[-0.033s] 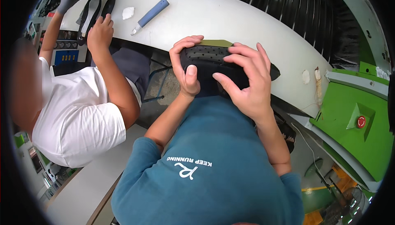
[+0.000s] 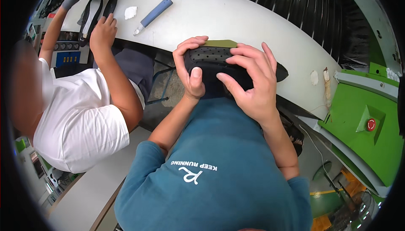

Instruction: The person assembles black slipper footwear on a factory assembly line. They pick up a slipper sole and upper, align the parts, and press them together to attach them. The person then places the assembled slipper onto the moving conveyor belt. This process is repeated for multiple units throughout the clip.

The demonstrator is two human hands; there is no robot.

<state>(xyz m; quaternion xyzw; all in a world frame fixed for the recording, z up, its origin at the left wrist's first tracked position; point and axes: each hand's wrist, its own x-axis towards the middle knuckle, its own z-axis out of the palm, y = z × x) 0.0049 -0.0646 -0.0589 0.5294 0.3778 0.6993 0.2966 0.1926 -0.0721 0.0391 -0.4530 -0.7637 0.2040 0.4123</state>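
A black shoe upper (image 2: 209,54) with a perforated panel is held near the table's front edge, close to my body. An olive-green flat piece (image 2: 221,43) shows along its far edge. My left hand (image 2: 190,68) wraps round the upper's left end, fingers over the far side and thumb raised on the near side. My right hand (image 2: 254,77) curves over the right part, fingertips on the perforated panel and thumb on the near side. The fingers of that hand are spread. Beyond it, a dark pointed end (image 2: 282,72) sticks out to the right.
A blue-handled tool (image 2: 156,12) and a white lump (image 2: 130,12) lie on the white table (image 2: 190,16). At left, a co-worker's hand (image 2: 103,30) is at black shoe parts (image 2: 90,16). At right stands a green machine (image 2: 358,104) with a red button (image 2: 371,124), near a thread-wound stick (image 2: 327,85).
My right hand has shifted very slightly left over the shoe upper. My left hand looks the same.
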